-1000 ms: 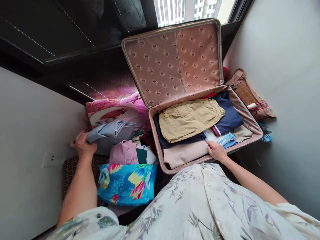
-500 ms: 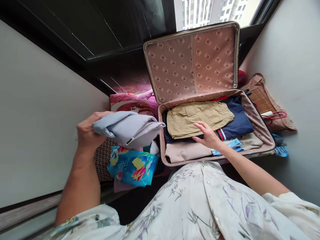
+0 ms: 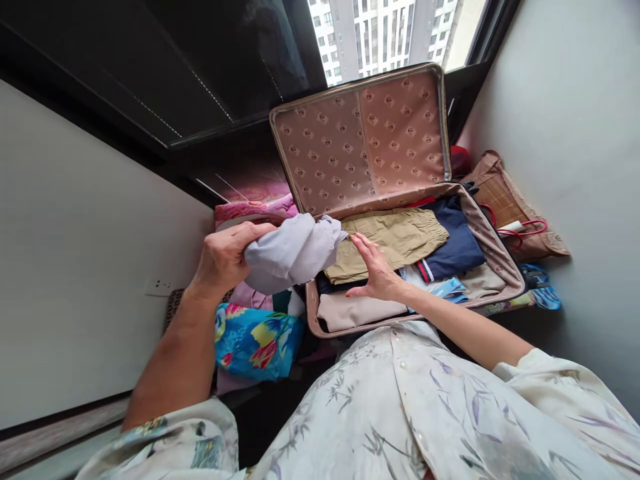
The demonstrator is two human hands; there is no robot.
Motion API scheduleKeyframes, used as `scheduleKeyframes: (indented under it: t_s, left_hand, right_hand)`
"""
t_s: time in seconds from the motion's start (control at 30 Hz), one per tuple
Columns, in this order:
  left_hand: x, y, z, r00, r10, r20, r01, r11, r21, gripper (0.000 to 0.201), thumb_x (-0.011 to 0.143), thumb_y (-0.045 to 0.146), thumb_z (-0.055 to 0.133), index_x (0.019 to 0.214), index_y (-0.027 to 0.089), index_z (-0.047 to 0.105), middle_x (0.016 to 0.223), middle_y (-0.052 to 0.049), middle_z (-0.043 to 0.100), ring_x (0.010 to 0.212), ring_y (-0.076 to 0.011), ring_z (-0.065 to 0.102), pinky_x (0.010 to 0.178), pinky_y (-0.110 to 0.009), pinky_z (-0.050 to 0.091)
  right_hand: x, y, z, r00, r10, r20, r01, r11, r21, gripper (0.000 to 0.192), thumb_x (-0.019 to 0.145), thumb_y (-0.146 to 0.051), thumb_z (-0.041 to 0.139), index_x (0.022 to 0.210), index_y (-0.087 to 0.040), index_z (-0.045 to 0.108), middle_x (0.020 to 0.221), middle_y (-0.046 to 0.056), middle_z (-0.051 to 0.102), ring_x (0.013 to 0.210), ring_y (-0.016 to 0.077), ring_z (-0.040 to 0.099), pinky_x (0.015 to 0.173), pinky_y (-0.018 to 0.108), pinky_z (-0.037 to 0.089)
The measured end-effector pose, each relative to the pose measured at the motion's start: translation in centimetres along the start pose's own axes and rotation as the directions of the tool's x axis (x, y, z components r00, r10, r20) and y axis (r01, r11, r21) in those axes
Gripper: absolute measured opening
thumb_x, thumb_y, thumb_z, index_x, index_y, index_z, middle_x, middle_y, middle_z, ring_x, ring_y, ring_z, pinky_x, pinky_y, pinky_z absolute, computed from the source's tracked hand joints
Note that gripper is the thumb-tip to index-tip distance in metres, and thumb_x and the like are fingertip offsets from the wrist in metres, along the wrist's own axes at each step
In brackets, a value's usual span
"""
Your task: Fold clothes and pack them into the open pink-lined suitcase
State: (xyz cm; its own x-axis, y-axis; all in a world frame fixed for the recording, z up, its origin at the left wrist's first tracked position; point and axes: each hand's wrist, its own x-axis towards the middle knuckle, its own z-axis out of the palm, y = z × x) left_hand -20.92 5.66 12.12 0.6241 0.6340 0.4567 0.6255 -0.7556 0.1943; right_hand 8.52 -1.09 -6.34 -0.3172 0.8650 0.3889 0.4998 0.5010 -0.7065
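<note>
Between the two hands, I hold a pale lavender-grey folded cloth (image 3: 295, 252) up.

Through the head view I have the left hand (image 3: 227, 257) pinching the cloth's left end, thumb on top, fingers hidden behind it; the right hand (image 3: 377, 273) is spread, thumb well apart, its fingertips just beside the cloth's other end, though I cannot tell whether they touch. Beneath the right hand lies an open suitcase with patterned pink lining (image 3: 333, 157), with khaki elastic-waisted trousers (image 3: 405, 233) beyond its fingers and a folded pale-beige fabric (image 3: 357, 311) nearer me. Below the left hand sits a bright-blue flowered cloth bundle (image 3: 260, 340).
</note>
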Motion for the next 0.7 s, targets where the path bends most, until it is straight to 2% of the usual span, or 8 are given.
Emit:
scheduleKeyframes:
  t_s: [0.13, 0.27, 0.4, 0.47, 0.53, 0.6, 0.63, 0.7]
  left_hand:
    - [1.9, 2.2, 0.0, 0.991, 0.057, 0.119, -0.04, 0.989, -0.145, 0.027, 0.097, 0.028, 0.05, 0.108, 0.025, 0.075, 0.093, 0.004, 0.076, 0.078, -0.0118, 0.07, 0.075, -0.021, 0.054]
    - [5.6, 2.3, 0.9, 0.902, 0.127, 0.413, 0.019, 0.943, -0.331, 0.029, 0.092, 0.031, 0.052, 0.108, 0.021, 0.075, 0.098, 0.001, 0.077, 0.084, -0.0159, 0.073, 0.079, -0.025, 0.057]
    - [9.8, 1.9, 7.7, 0.792, 0.106, 0.601, 0.131, 0.932, -0.338, 0.038, 0.093, 0.026, 0.048, 0.119, 0.015, 0.072, 0.109, -0.004, 0.075, 0.094, -0.0186, 0.071, 0.088, -0.03, 0.056]
    - [10.1, 2.5, 13.1, 0.768, -0.105, 0.632, 0.25, 0.957, -0.145, 0.042, 0.095, 0.029, 0.052, 0.131, 0.011, 0.066, 0.126, -0.012, 0.07, 0.109, -0.0225, 0.067, 0.097, -0.034, 0.053]
    - [8.2, 3.7, 18.6, 0.761, -0.2, 0.617, 0.3, 0.952, -0.062, 0.057, 0.091, 0.03, 0.065, 0.144, 0.01, 0.056, 0.146, -0.021, 0.056, 0.13, -0.0317, 0.057, 0.11, -0.047, 0.044]
    - [4.1, 5.3, 23.6, 0.726, -0.267, 0.633, 0.339, 0.941, 0.008, 0.077, 0.083, 0.03, 0.079, 0.152, 0.013, 0.049, 0.158, -0.027, 0.041, 0.143, -0.044, 0.042, 0.113, -0.064, 0.036]
    - [1.4, 6.0, 25.8, 0.692, -0.286, 0.663, 0.345, 0.938, 0.044, 0.088, 0.08, 0.035, 0.083, 0.157, 0.019, 0.043, 0.165, -0.027, 0.029, 0.149, -0.049, 0.03, 0.113, -0.071, 0.031]
    - [-4.6, 7.2, 29.0, 0.614, -0.218, 0.759, 0.293, 0.955, 0.038, 0.102, 0.075, 0.047, 0.087, 0.162, 0.033, 0.035, 0.173, -0.019, 0.01, 0.155, -0.0529, 0.01, 0.112, -0.079, 0.022]
  right_hand:
    - [0.6, -1.2, -2.3, 0.996, -0.048, -0.071, 0.043, 0.996, -0.075, 0.129, 0.072, -0.06, 0.084, 0.167, -0.027, 0.003, 0.17, 0.018, 0.018, 0.156, 0.0446, 0.016, 0.121, 0.068, 0.019]
    - [0.0, -0.5, -4.3, 0.999, -0.017, 0.04, 0.012, 0.992, 0.123, 0.108, 0.073, -0.043, 0.083, 0.163, -0.022, 0.027, 0.157, 0.017, 0.047, 0.143, 0.0381, 0.045, 0.117, 0.058, 0.036]
    - [-2.8, 2.8, -3.3, 0.927, 0.241, 0.288, -0.345, 0.851, 0.395, 0.058, 0.07, -0.041, 0.08, 0.121, -0.015, 0.069, 0.109, 0.009, 0.075, 0.1, 0.0277, 0.069, 0.092, 0.042, 0.057]
    - [-4.9, 5.4, -1.9, 0.847, 0.454, 0.278, -0.532, 0.746, 0.402, 0.043, 0.073, -0.036, 0.075, 0.109, -0.013, 0.071, 0.098, 0.009, 0.075, 0.092, 0.0251, 0.069, 0.086, 0.039, 0.058]
    - [-7.3, 8.3, -0.5, 0.687, 0.681, 0.254, -0.722, 0.597, 0.35, 0.037, 0.071, -0.027, 0.072, 0.105, -0.012, 0.071, 0.095, 0.009, 0.076, 0.09, 0.0243, 0.069, 0.083, 0.036, 0.058]
    - [-9.5, 11.0, 0.6, 0.495, 0.826, 0.27, -0.862, 0.427, 0.274, 0.031, 0.07, -0.023, 0.07, 0.098, -0.011, 0.073, 0.088, 0.01, 0.076, 0.088, 0.0249, 0.07, 0.079, 0.034, 0.058]
    - [-10.5, 12.1, 0.9, 0.439, 0.853, 0.283, -0.893, 0.379, 0.244, 0.028, 0.071, -0.024, 0.069, 0.095, -0.011, 0.073, 0.086, 0.011, 0.076, 0.087, 0.0256, 0.071, 0.077, 0.034, 0.058]
    - [-12.0, 13.6, 1.4, 0.403, 0.867, 0.292, -0.909, 0.343, 0.238, 0.03, 0.076, -0.03, 0.067, 0.097, -0.01, 0.073, 0.091, 0.014, 0.077, 0.09, 0.0271, 0.072, 0.077, 0.035, 0.058]
